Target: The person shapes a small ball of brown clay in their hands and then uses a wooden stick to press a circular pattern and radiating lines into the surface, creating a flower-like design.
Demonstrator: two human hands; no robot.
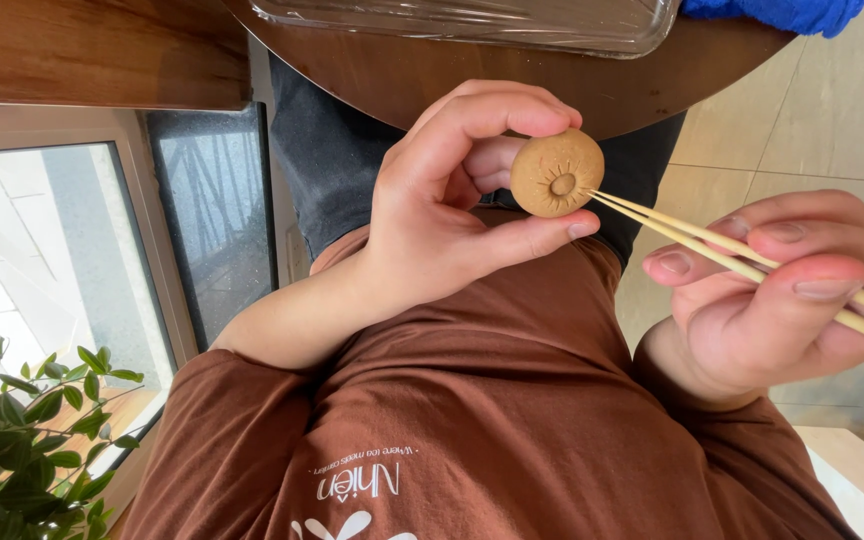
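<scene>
My left hand holds a small round tan dough disc upright between thumb and forefinger, its face marked with short radial lines around a central dimple. My right hand grips a pair of thin wooden sticks held together; their tips touch the disc's right side near the dimple. Both hands are raised in front of my brown shirt, over my lap.
A round wooden table edge lies just beyond the hands, with a clear glass tray and a blue cloth on it. A window and a leafy green plant are at the left. Tiled floor shows at the right.
</scene>
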